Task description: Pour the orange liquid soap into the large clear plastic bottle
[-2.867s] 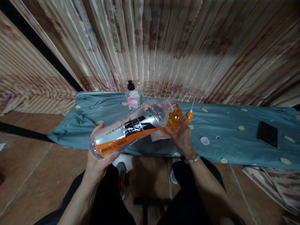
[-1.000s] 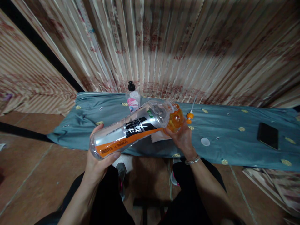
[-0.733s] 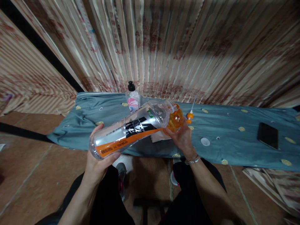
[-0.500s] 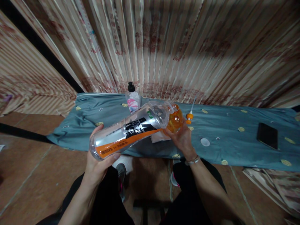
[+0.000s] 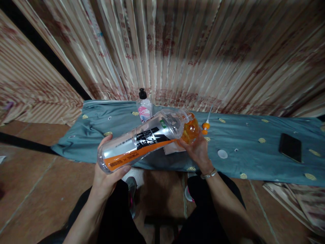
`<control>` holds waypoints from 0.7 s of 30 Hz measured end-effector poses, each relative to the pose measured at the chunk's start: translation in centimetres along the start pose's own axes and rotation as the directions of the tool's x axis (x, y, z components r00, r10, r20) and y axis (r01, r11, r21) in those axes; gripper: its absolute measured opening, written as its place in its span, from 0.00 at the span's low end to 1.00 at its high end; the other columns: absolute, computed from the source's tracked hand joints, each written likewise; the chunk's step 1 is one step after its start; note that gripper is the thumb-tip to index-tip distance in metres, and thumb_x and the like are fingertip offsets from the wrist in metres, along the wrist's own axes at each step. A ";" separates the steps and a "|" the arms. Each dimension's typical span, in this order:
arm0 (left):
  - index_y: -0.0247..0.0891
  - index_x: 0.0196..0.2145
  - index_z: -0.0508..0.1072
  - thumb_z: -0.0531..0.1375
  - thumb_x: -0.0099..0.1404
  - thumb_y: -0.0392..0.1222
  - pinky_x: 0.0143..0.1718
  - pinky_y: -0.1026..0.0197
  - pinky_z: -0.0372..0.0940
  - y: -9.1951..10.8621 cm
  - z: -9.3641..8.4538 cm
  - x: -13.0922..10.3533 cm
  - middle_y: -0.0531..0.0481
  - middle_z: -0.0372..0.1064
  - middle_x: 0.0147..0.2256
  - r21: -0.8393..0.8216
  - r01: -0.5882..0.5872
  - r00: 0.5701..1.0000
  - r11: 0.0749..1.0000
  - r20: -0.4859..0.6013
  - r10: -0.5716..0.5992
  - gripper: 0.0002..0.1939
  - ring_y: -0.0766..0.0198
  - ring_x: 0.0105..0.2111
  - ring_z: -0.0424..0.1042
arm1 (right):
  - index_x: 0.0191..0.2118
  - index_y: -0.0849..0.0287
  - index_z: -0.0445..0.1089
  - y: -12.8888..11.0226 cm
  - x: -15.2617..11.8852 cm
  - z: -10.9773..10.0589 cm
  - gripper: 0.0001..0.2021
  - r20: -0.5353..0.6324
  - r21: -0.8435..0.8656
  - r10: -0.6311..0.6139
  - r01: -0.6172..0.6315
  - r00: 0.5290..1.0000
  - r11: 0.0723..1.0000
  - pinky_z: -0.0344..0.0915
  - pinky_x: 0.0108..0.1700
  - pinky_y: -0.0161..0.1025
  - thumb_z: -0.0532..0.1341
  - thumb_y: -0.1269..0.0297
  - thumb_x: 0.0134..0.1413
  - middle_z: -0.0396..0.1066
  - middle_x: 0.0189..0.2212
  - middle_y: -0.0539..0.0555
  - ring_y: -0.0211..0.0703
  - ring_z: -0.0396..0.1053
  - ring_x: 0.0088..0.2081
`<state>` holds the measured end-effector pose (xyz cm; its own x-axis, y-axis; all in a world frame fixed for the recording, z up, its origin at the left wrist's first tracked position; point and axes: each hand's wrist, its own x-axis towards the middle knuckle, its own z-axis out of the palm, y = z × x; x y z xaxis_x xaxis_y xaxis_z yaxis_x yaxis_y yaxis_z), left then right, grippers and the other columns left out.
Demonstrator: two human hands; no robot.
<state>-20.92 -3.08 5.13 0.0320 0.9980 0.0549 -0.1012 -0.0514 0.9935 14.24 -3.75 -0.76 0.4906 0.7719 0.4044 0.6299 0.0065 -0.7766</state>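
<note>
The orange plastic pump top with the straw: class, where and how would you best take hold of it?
Probably best: grip the orange plastic pump top by its wide collar, from above and the right. It lies down, its thin straw pointing away, and the right hand crowds its left side.

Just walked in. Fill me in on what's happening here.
A person's left hand holds a large clear bottle with a silver-and-orange label, tilted over toward an orange container in the right hand. The bottle's neck end is at the container. An orange pump top lies off on the teal cloth, near a small white disc. Whether any liquid is flowing, I can't tell.
</note>
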 end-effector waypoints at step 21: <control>0.50 0.76 0.73 0.87 0.51 0.50 0.47 0.52 0.85 -0.2 -0.1 0.0 0.42 0.85 0.62 -0.006 -0.010 1.000 1.000 0.007 0.010 0.58 0.41 0.58 0.86 | 0.65 0.53 0.75 -0.1 0.0 -0.2 0.40 -0.009 -0.034 0.002 -0.002 1.000 0.999 0.88 0.57 0.66 0.79 0.35 0.55 0.89 0.55 0.65 0.70 0.89 0.55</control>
<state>-20.98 -3.10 4.97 0.0381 0.9971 0.0653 -0.1075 -0.0609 0.9923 14.29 -3.89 -0.54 0.4968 0.7663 0.4074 0.6492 -0.0166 -0.7604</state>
